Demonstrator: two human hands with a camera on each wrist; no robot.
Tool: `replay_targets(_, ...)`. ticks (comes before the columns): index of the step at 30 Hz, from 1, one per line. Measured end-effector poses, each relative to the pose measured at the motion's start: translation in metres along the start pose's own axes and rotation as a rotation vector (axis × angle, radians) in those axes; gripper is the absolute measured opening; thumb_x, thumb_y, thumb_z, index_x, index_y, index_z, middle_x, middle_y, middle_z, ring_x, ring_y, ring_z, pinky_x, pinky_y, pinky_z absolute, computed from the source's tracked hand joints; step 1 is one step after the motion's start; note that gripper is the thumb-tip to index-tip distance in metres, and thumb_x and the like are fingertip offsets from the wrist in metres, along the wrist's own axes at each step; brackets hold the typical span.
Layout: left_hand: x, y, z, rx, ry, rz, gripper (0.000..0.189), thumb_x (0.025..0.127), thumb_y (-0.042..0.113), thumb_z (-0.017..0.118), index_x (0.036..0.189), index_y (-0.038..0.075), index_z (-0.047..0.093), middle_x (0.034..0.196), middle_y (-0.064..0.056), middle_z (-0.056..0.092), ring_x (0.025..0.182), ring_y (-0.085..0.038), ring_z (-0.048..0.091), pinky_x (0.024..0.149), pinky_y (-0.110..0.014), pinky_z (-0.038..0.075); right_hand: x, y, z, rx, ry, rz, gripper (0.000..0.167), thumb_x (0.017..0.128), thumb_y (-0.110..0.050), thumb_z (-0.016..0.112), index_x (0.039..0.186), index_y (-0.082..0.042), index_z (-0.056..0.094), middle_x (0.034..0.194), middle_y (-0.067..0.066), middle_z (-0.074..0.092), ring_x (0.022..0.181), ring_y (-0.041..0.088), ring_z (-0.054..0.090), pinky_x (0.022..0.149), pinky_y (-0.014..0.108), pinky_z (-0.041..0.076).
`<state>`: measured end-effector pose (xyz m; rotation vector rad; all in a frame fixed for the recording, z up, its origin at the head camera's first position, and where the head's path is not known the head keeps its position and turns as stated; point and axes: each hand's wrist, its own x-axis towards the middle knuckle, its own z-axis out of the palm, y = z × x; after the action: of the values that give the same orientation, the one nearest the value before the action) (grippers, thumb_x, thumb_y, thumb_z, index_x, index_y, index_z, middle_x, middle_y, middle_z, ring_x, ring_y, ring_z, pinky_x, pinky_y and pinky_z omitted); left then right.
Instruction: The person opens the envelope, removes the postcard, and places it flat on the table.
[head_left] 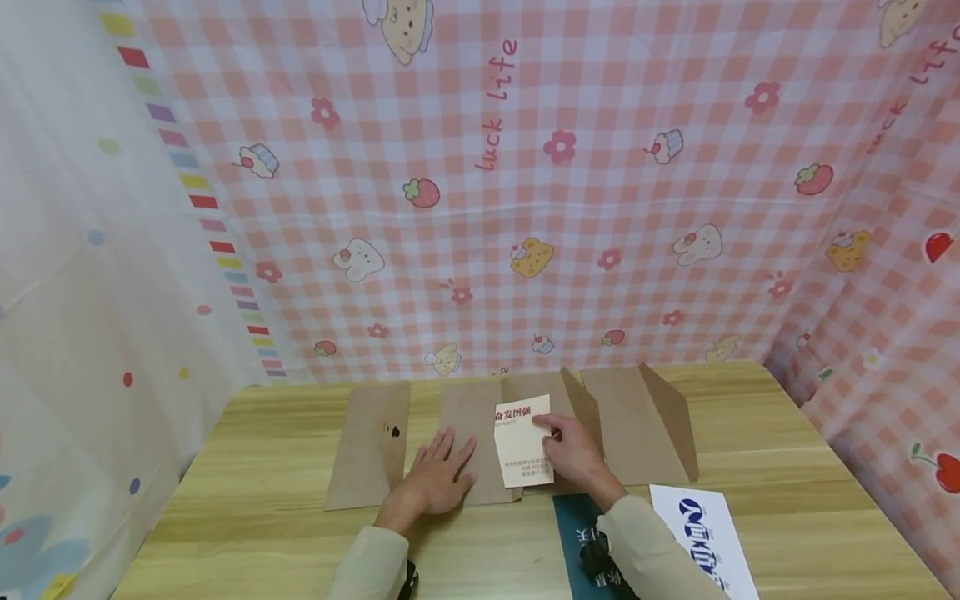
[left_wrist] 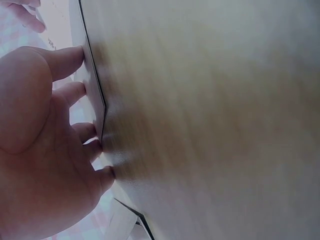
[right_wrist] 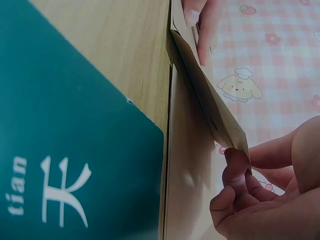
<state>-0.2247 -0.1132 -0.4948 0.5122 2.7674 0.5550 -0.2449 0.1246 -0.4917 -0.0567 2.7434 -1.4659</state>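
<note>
My left hand (head_left: 435, 479) lies with spread fingers on a brown paper envelope (head_left: 461, 408), second from the left in a row. In the left wrist view its fingertips press down along the paper's edge. A cream card (head_left: 525, 458) with red print pokes out of that envelope's right side, its left edge hidden. My right hand (head_left: 573, 450) pinches the card by its right edge, index finger on top. In the right wrist view the right hand (right_wrist: 265, 190) grips a tilted sheet's edge between thumb and fingers. A third envelope (head_left: 540, 385) lies partly beneath the card and hand.
One brown envelope (head_left: 363, 446) with a small dark mark lies at the left. Another envelope (head_left: 626, 425), its flap raised, lies at the right. In front are a teal card (head_left: 570, 533), partly under my right forearm, and a white card (head_left: 720, 525) with blue lettering. A checked curtain (head_left: 480, 292) hangs behind.
</note>
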Motion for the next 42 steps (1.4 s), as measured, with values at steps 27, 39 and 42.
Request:
replay_targets(27, 0.001, 0.001, 0.0, 0.01, -0.007, -0.011, 0.058, 0.104, 0.035, 0.046, 0.156, 0.013, 0.033, 0.163, -0.023, 0.013, 0.152, -0.039, 0.009, 0.12, -0.06, 0.011, -0.005, 0.002, -0.009, 0.024, -0.003, -0.007, 0.038, 0.091, 0.005, 0.057, 0.128, -0.001, 0.065, 0.092, 0.01, 0.057, 0.08, 0.022, 0.051, 0.063, 0.028, 0.042)
replay_targets(39, 0.001, -0.001, 0.001, 0.009, 0.0, 0.004, 0.057, 0.104, 0.035, 0.046, 0.156, 0.012, 0.033, 0.163, -0.024, 0.014, 0.151, -0.04, 0.01, 0.119, -0.06, 0.012, -0.007, 0.003, -0.015, 0.026, -0.012, -0.007, 0.038, 0.092, 0.004, 0.057, 0.13, -0.001, 0.064, 0.093, 0.011, 0.059, 0.08, 0.022, 0.052, 0.059, 0.027, 0.045)
replay_targets(42, 0.001, -0.001, 0.001, 0.009, -0.001, 0.004, 0.057, 0.105, 0.035, 0.046, 0.156, 0.012, 0.033, 0.163, -0.024, 0.014, 0.152, -0.04, 0.009, 0.12, -0.06, 0.012, -0.007, 0.003, -0.017, 0.023, -0.007, -0.003, 0.038, 0.092, 0.003, 0.058, 0.129, -0.001, 0.064, 0.093, 0.01, 0.059, 0.081, 0.022, 0.052, 0.061, 0.027, 0.045)
